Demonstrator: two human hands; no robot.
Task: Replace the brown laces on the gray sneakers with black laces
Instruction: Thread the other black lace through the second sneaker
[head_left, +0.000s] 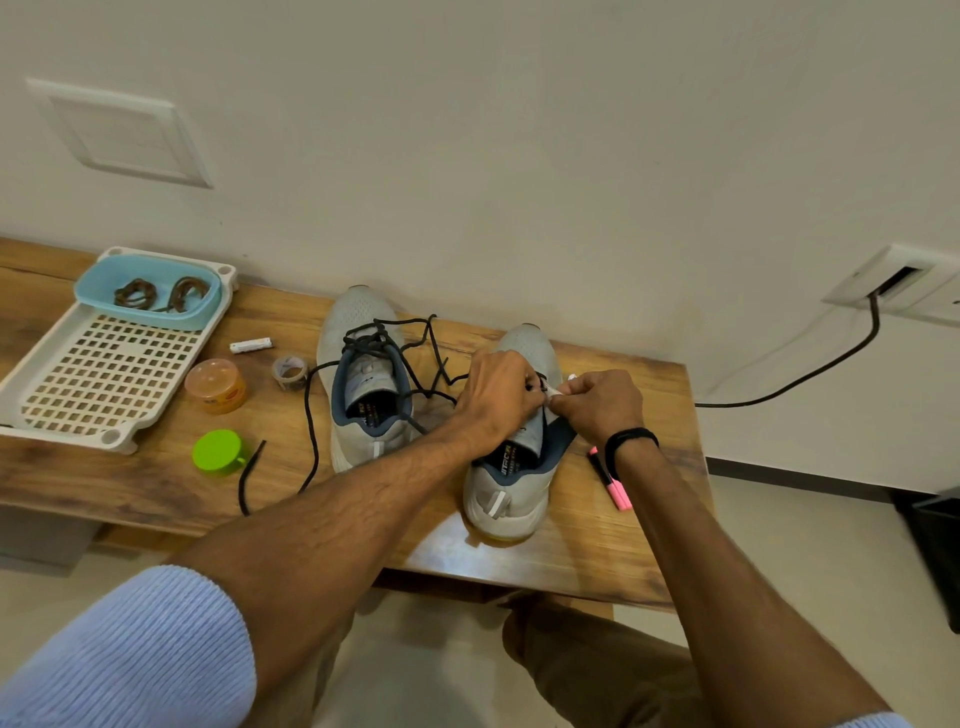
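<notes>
Two gray sneakers stand on the wooden table (156, 483), toes toward the wall. The left sneaker (363, 374) carries a black lace (311, 431) whose loose ends trail over the tabletop. Over the eyelets of the right sneaker (511, 483) my left hand (493, 395) and my right hand (597, 405) meet, both pinching a black lace near its pale tip. The lacing of this shoe is mostly hidden under my hands. Two coiled brown laces (156, 293) lie in a light blue tub (93, 291) at the back left.
The tub sits on a white perforated tray (104, 379). Near it lie an orange jar (215, 384), a green lid (218, 451), a tape roll (290, 371) and a small white tube (252, 344). A pink marker (613, 483) lies right of the shoe. A black cable (810, 374) hangs from the wall.
</notes>
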